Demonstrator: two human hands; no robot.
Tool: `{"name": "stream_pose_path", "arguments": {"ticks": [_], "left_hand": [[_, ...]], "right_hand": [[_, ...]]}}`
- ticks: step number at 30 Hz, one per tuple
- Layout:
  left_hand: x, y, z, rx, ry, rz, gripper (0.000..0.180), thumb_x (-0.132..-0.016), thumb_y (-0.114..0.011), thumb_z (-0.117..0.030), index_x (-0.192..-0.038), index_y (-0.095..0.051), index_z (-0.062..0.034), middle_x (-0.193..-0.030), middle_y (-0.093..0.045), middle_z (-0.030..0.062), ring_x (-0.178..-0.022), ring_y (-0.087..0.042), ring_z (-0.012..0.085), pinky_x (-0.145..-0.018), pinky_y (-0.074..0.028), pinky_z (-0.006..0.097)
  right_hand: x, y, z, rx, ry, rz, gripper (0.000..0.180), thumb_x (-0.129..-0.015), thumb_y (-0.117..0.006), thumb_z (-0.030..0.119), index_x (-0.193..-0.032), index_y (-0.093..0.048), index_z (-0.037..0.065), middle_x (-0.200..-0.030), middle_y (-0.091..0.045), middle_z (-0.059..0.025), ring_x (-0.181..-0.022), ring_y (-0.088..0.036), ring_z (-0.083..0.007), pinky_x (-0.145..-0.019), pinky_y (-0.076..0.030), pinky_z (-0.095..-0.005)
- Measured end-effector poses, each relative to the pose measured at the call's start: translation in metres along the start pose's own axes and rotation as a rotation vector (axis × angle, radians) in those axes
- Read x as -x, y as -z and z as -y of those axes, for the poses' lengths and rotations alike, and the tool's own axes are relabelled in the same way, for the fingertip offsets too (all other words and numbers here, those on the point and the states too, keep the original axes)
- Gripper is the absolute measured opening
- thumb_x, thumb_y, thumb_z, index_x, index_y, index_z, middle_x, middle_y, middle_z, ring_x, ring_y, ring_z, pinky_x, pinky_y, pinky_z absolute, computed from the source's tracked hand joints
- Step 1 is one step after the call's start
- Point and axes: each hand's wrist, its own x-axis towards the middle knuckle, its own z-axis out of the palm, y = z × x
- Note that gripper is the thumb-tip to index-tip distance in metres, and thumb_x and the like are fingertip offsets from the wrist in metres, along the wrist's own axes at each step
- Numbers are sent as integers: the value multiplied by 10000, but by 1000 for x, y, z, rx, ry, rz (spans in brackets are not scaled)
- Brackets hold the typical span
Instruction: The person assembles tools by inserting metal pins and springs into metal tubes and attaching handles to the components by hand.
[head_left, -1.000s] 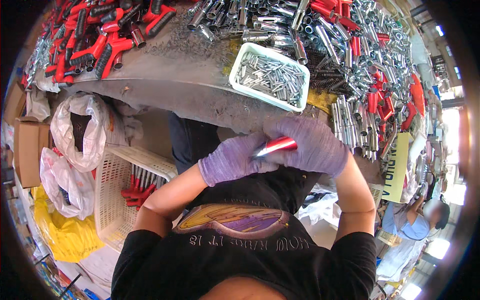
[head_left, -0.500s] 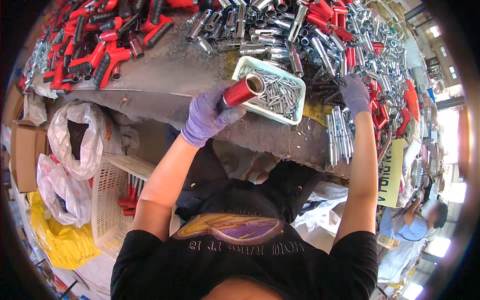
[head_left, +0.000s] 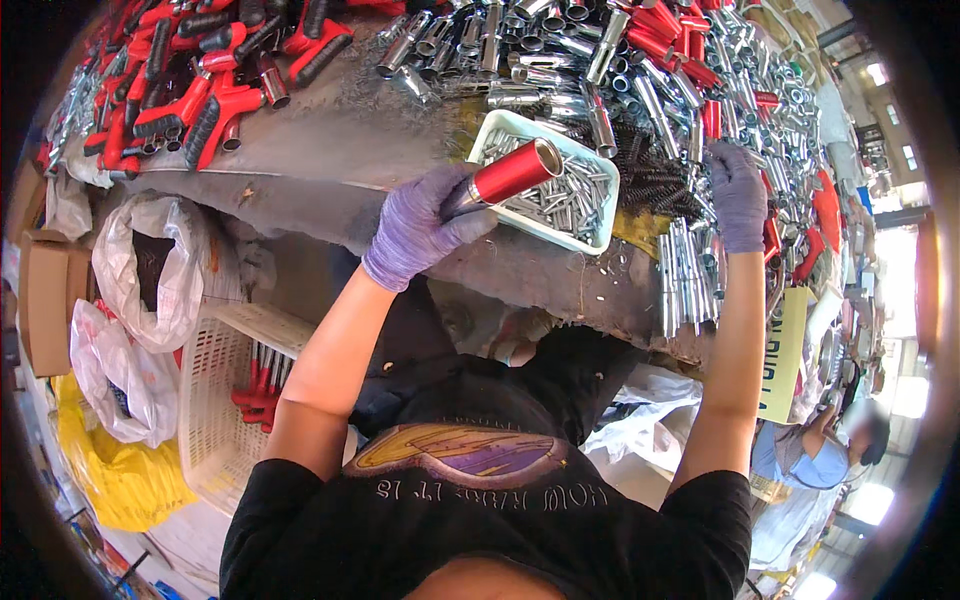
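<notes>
White slotted plastic basket low left, red-handled tools inside. Left hand, purple glove, fingers wrapped around one glossy red tube with open metal mouth, held tilted over pale green tray of small steel pins. Right hand, gloved, fingers spread flat on black coil springs; grasp unclear. Grey table beyond, heaped chrome tubes.

A brown cardboard box stands at the far left below the bench edge, its flap open. Just beside it hang white plastic bags, one of them open at the top, with a yellow plastic bag lower down. At the right, below the bench edge, a yellowish upright sign with dark lettering leans at a slant
</notes>
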Motion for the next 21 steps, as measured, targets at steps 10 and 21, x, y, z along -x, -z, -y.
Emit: {"name": "stream_pose_path", "arguments": {"ticks": [10,21], "left_hand": [[0,11,-2,-36,-71,39,531,-713,-746,-400,-1107,-605,-72,-892,-646,141,-803,-634,307,-708,-496,366],[0,11,6,51,-142,-61,482,-727,-759,-350,-1099,-597,-89,-793,-630,118,-706,-639,272,-642,-491,335]], "right_hand": [[-22,89,178,-560,449,139,199,-785,-664,85,-983,-653,63,-857,-644,-85,-742,-621,-227,-666,-492,-311],[-51,73,235,-650,189,502,136,-789,-645,115,-900,-646,35,-779,-632,-125,-691,-623,-240,-656,-483,-309]]}}
